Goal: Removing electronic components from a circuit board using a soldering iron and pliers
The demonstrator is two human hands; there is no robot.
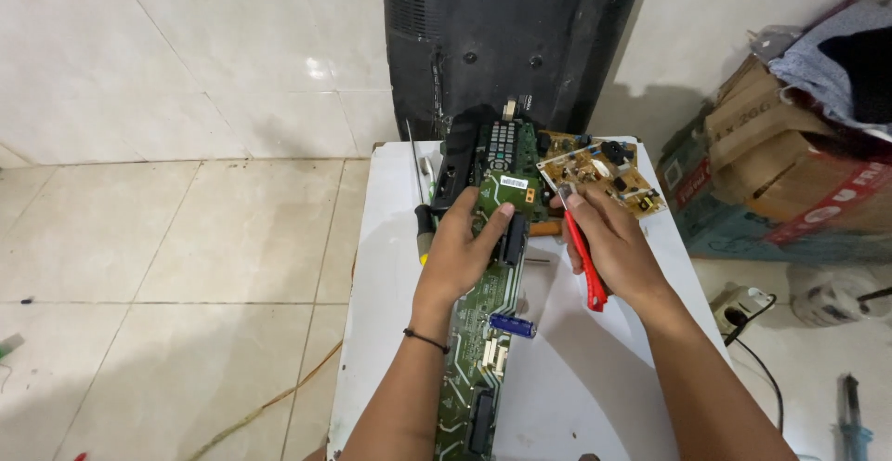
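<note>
A long green circuit board lies lengthwise on a small white table. My left hand rests on the board's upper part, thumb pressed near a white sticker and a black heat sink. My right hand holds a red-handled tool, its tip pointing at the board's top edge. A blue cylindrical capacitor lies on the board's right side. A thin black band circles my left wrist.
A tan circuit board and a black remote control lie at the table's far end. A yellow-and-black screwdriver sits left of my hand. A black television back leans on the wall. Cardboard boxes stand right; a power strip lies on the floor.
</note>
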